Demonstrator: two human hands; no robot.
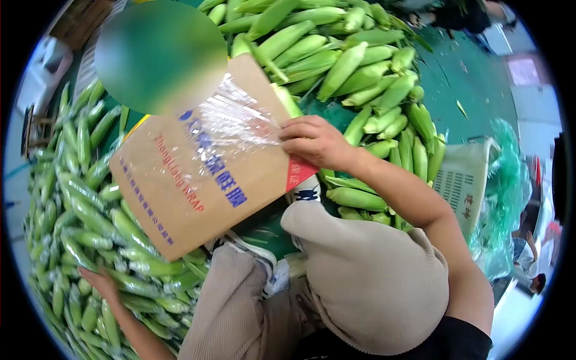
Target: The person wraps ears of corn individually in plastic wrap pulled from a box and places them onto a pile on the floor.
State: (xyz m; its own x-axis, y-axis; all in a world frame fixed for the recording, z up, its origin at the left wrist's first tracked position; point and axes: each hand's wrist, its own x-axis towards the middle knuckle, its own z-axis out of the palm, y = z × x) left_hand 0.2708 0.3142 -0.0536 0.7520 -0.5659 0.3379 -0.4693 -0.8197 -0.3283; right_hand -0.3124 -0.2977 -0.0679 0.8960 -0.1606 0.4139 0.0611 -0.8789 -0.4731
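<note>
A cardboard box [174, 180] with blue and red print and a red corner lies tilted before me, clear film [237, 114] bunched across its top. My right hand [312, 141] is closed at the box's right edge, its fingers gathered on the film. At the lower left, my left hand [99, 282] touches the pile of film-wrapped corn [90, 207], fingers stretched out beside a wrapped cob. Unwrapped green corn [360, 66] is heaped beyond the box and to its right.
A pale perforated crate [459, 180] stands on the right, with green plastic sheeting [504, 192] beside it. My bent knees [366, 276] and shoes are below the box. Other people appear at the upper right and far right. A blurred round patch covers the upper left.
</note>
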